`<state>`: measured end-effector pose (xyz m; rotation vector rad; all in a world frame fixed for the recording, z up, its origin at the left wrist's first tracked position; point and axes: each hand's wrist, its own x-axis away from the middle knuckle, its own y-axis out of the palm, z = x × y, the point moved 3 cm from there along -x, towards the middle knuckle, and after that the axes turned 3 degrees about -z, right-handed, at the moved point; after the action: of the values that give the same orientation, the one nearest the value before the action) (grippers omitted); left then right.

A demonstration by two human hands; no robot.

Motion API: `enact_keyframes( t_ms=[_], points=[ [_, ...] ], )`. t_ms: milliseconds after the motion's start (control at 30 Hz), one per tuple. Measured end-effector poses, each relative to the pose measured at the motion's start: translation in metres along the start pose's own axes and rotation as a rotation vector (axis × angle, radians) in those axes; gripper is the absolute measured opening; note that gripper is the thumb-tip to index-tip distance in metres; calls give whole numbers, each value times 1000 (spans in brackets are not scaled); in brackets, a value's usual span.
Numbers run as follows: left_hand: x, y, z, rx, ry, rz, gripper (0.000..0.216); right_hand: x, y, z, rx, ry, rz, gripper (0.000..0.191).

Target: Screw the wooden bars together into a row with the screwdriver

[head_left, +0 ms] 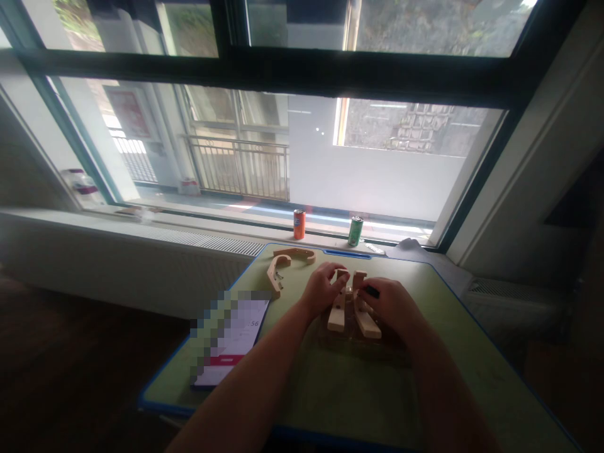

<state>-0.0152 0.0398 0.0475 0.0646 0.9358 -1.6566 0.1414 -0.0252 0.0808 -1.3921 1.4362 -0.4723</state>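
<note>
Two pale wooden pieces stand side by side on the green desk: a left wooden piece (336, 314) and a right wooden piece (367, 319), with a small gap between them. My left hand (324, 290) is closed around the upper part of the left one, thumb on its near face. In my right hand (392, 298) is a small black object (372, 291), pinched against the right piece near its upper part. Its kind is too small to tell. Something small and shiny sits between the two pieces. Under them lies what looks like a clear sheet or tray.
Two curved wooden pieces, a nearer one (272, 277) and a farther one (302, 253), lie at the desk's far left with small metal parts. A tablet-like screen (236, 336) lies front left. An orange can (299, 224) and a green can (355, 231) stand on the windowsill.
</note>
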Motion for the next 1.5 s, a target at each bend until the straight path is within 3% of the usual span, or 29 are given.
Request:
enact_keyframes(
  t_ms=[233,433,500,667,767,1233,1500],
  points=[
    [1,0,4,-29,-6,35,26,1,0,-2,24,-30,0,18],
    [2,-19,14,-13,-29,176,24,0,4,-1,27,-47,-32,18],
    [3,-22,18,21,-18,109,29,0,5,1,33,-31,-37,17],
    [7,-13,25,59,70,-274,41,1,4,1,40,-19,-44,19],
    [9,-7,23,9,70,-381,37,1,4,0,51,-7,-44,19],
    [9,-1,17,-111,59,-426,40,-1,6,0,87,-33,-54,16],
    [10,-1,17,-87,57,-436,31,1,6,3,49,-17,-78,16]
  ],
)
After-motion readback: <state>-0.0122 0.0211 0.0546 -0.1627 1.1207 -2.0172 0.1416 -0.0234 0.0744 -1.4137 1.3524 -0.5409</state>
